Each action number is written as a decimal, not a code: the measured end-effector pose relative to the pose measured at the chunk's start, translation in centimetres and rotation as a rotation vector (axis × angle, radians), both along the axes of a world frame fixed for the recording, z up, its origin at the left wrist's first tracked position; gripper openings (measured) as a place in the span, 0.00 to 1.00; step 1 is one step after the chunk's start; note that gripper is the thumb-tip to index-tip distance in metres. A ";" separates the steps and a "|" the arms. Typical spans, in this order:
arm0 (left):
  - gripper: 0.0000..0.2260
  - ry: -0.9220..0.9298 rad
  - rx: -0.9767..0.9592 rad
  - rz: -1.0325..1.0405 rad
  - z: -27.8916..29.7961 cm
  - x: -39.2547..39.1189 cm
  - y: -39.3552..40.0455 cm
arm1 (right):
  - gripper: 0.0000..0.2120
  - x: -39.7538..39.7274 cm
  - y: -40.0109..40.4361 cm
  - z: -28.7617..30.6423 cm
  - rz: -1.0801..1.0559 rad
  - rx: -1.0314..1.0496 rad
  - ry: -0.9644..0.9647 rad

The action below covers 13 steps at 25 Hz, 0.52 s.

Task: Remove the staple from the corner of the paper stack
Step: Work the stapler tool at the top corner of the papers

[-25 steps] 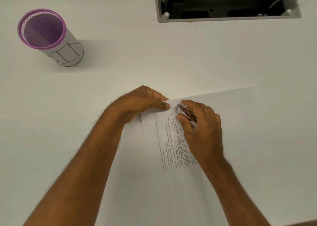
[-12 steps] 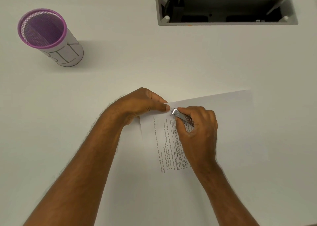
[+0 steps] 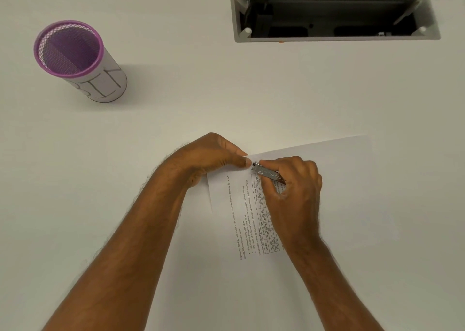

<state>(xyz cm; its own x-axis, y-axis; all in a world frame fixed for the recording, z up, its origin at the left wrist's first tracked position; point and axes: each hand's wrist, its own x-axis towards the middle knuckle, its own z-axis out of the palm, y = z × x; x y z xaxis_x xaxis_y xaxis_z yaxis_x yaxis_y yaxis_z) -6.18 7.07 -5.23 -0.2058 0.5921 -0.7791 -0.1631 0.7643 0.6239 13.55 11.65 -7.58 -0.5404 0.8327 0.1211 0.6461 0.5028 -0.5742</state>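
A stack of white printed paper [image 3: 334,179] lies on the white table, its near-left corner toward my hands. My left hand [image 3: 214,157] pinches that corner, thumb and fingers closed on the sheet's edge. My right hand [image 3: 294,187] grips a small silver metal staple remover [image 3: 269,174], its tip pointing left and resting at the corner right beside my left fingertips. The staple itself is too small to make out under the tool's tip.
A purple mesh cup [image 3: 75,59] wrapped in a paper label reading BIN stands at the far left. A grey recessed cable box [image 3: 334,16] with its lid open is set into the table at the far right.
My right hand has tightened its grip and pushed the tool's tip left, up to the corner held by my left hand. The paper shifted slightly.
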 end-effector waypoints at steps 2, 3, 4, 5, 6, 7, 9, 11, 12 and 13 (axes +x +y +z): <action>0.08 0.001 -0.022 0.001 0.0 0.0 0.1 | 0.09 -0.1 -0.2 -0.1 0.000 0.006 0.002; 0.07 0.001 -0.029 0.001 0.0 0.0 0.2 | 0.09 -0.2 -0.3 -0.1 -0.004 0.000 0.008; 0.07 0.000 -0.033 0.000 0.0 -0.1 0.2 | 0.09 -0.2 -0.3 -0.1 -0.005 -0.016 0.018; 0.08 0.000 -0.035 0.000 0.0 -0.1 0.2 | 0.09 -0.2 -0.2 -0.1 0.001 -0.038 0.028; 0.07 0.002 -0.036 -0.001 0.0 -0.1 0.2 | 0.09 -0.1 0.0 -0.1 0.016 -0.061 0.035; 0.07 0.006 -0.034 -0.001 -0.1 -0.1 0.2 | 0.09 -0.1 0.1 0.0 0.035 -0.076 0.035; 0.06 0.019 -0.032 -0.001 -0.2 0.0 0.2 | 0.09 0.0 0.3 0.1 0.057 -0.075 0.024; 0.05 0.026 -0.036 0.003 -0.3 0.0 0.2 | 0.09 0.1 0.5 0.2 0.062 -0.075 0.025; 0.04 0.025 -0.038 0.002 -0.3 0.0 0.2 | 0.09 0.1 0.6 0.2 0.064 -0.090 0.037; 0.04 0.024 -0.039 -0.001 -0.3 0.0 0.2 | 0.09 0.1 0.7 0.3 0.065 -0.119 0.056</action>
<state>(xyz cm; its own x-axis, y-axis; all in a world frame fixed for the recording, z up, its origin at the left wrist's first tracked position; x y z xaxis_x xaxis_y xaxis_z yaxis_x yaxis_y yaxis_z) -6.13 7.28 -5.55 -0.2243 0.5612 -0.7967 -0.1477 0.7885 0.5970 13.62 12.35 -7.32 -0.5885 0.8066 0.0556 0.5795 0.4687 -0.6667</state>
